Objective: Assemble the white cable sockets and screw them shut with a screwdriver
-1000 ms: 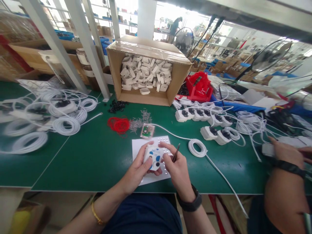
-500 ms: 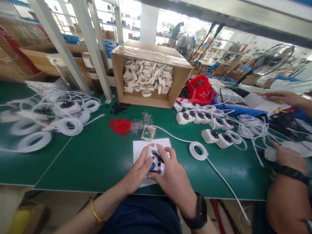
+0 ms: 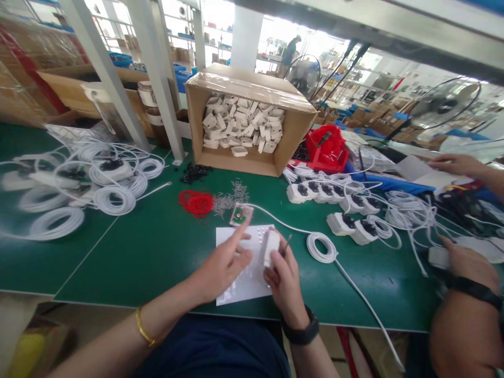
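Observation:
My right hand (image 3: 285, 278) grips a white plastic housing (image 3: 271, 248), turned on its side above the white sheet. A thin dark strip (image 3: 287, 244) sticks out between its fingers; its kind is unclear. My left hand (image 3: 226, 265) is empty, fingers apart, with the index finger stretched towards a small open housing with a green circuit board (image 3: 241, 214). From that housing a white cable (image 3: 271, 216) runs right into a tied coil (image 3: 322, 247). Under both hands lies the white sheet (image 3: 224, 294), with clear bumps along its upper right part.
Behind are small screws (image 3: 224, 203), red rings (image 3: 196, 203), black parts (image 3: 193, 172) and a carton (image 3: 299, 118) of white shells. Coiled white cables (image 3: 114, 200) lie left. White plug units (image 3: 364, 231) stand right, near a co-worker's hand (image 3: 468, 257).
Both hands were on the housing, its face with a blue disc showing. Now the left hand has let go and reaches forward; the right has tilted the housing and moved right.

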A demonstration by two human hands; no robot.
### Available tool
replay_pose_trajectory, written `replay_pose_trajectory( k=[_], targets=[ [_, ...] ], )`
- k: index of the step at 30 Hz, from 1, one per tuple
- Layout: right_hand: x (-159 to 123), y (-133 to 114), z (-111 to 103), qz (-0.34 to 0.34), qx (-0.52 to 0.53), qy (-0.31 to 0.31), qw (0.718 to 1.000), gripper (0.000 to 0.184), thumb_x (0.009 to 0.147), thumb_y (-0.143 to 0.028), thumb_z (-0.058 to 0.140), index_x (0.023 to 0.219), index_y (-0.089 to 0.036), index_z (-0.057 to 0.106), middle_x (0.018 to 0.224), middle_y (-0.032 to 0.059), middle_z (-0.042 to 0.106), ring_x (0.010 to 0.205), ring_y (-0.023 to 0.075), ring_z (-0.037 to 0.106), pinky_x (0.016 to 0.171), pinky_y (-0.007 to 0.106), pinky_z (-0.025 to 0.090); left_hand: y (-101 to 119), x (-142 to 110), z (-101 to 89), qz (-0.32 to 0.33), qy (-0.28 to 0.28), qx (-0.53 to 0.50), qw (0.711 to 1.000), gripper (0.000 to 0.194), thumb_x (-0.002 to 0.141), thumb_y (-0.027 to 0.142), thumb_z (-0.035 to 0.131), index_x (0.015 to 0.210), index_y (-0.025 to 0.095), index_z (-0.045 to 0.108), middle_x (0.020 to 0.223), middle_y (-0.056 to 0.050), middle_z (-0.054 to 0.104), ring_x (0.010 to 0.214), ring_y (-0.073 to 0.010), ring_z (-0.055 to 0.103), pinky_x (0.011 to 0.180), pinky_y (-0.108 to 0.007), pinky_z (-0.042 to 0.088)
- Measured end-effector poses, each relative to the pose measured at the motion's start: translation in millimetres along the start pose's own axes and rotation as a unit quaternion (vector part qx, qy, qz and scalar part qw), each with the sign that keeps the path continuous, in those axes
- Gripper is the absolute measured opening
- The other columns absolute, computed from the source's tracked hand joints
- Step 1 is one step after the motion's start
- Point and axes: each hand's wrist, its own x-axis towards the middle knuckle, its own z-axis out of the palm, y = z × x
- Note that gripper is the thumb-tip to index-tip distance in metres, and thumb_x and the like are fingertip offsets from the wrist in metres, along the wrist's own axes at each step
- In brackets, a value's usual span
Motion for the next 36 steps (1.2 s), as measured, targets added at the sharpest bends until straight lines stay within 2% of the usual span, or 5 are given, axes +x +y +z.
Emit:
replay_pose_trajectory(
  k=[4, 17, 23, 30, 36],
  targets=[
    [9, -8, -23, 0.124, 0.252, -0.02, 0.959, 0.042, 0.078, -0.045, 0.048, 0.117, -0.029, 0.05, 0.073, -0.0028, 0.053, 0.042, 0.0041, 0.012, 0.039, 0.017, 0.012, -18, 29, -39.8, 0.039, 0.139, 0.258, 0.955, 0.067, 0.077, 0.035, 0.062, 0.136, 0.02, 0.033, 0.133, -0.012, 0.044, 0.119, -0.0306, 0.039, 0.101, -0.051, 0.033],
    [17, -16, -48, 0.197, 0.288, -0.079, 0.934, 0.046, 0.082, -0.048, 0.039, 0.119, -0.025, 0.053, 0.09, 0.0068, 0.059, 0.046, 0.0064, 0.011, 0.04, 0.017, 0.008, -38, 90, -51.7, 0.128, 0.018, 0.346, 0.929, 0.058, 0.072, 0.045, 0.065, 0.119, 0.016, 0.048, 0.114, -0.012, 0.052, 0.111, -0.028, 0.044, 0.094, -0.042, 0.039],
    [21, -14, -58, 0.061, -0.164, 0.024, 0.984, 0.051, 0.079, -0.051, 0.047, 0.121, -0.022, 0.051, 0.083, 0.0033, 0.055, 0.045, 0.0072, 0.029, 0.041, 0.02, 0.026, -28, 90, -49.9, 0.088, 0.064, 0.283, 0.953, 0.058, 0.067, 0.036, 0.067, 0.118, 0.018, 0.046, 0.112, -0.009, 0.054, 0.105, -0.0266, 0.049, 0.088, -0.04, 0.042],
    [18, -23, -48, -0.067, -0.592, 0.124, 0.793, 0.06, 0.081, -0.049, 0.05, 0.132, -0.017, 0.045, 0.111, 0.0176, 0.05, 0.081, 0.0273, 0.057, 0.065, 0.037, 0.044, -15, 80, -41.1, 0.071, 0.057, 0.211, 0.973, 0.056, 0.066, 0.031, 0.068, 0.116, 0.02, 0.045, 0.111, -0.007, 0.057, 0.097, -0.0248, 0.056, 0.083, -0.039, 0.045],
    [32, -28, -13, -0.061, -0.241, -0.011, 0.969, 0.046, 0.087, -0.05, 0.043, 0.113, -0.015, 0.06, 0.071, 0.0043, 0.057, 0.059, 0.0144, 0.051, 0.054, 0.026, 0.042, 4, 60, -29.5, 0.098, 0.042, 0.145, 0.984, 0.059, 0.067, 0.028, 0.069, 0.12, 0.022, 0.043, 0.118, -0.007, 0.055, 0.099, -0.023, 0.056, 0.085, -0.038, 0.047]
  ],
)
